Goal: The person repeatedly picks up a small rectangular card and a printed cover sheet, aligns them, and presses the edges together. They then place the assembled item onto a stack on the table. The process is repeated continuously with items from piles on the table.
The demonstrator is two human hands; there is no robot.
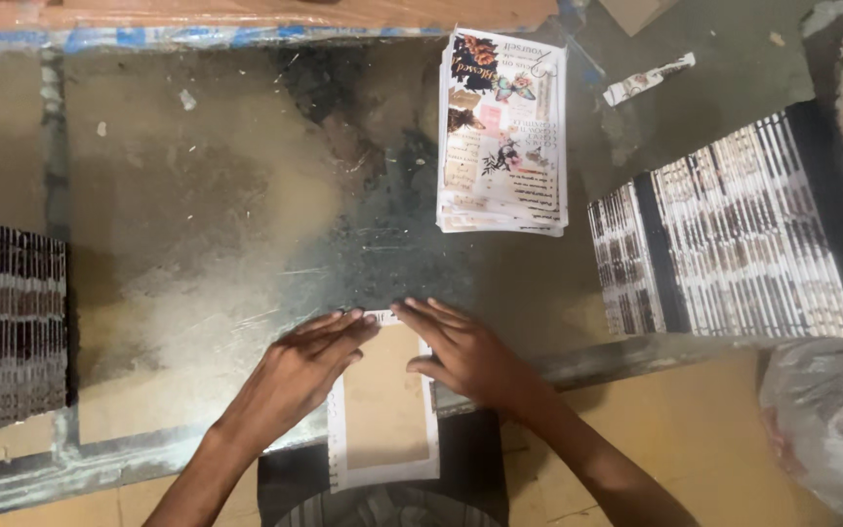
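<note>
Both your hands lie flat with fingers stretched out, gripping nothing: they press down on a tan sheet with a white border (pixel 382 410) that lies on the glass tabletop (pixel 197 224) and hangs over its near edge toward you. Your left hand (pixel 300 376) comes in from the lower left, forearm angled up and to the right, palm down, its fingertips (pixel 363 320) resting on the far left corner of the sheet. Your right hand (pixel 465 356) comes in from the lower right, forearm slanting up and to the left, palm down as well, its fingertips (pixel 412 307) spread over the far right corner. The two sets of fingertips nearly meet at the sheet's far edge, just apart. Beyond your hands, well apart from them, sits a stack of printed sheets with flower and butterfly pictures (pixel 502 132). To your right, a row of striped bundles stood on edge (pixel 734 234) fills that side of the glass, and a darker row of similar bundles (pixel 7 327) sits at the left edge. A small rolled paper scrap (pixel 648 78) lies near the far right corner.
</note>
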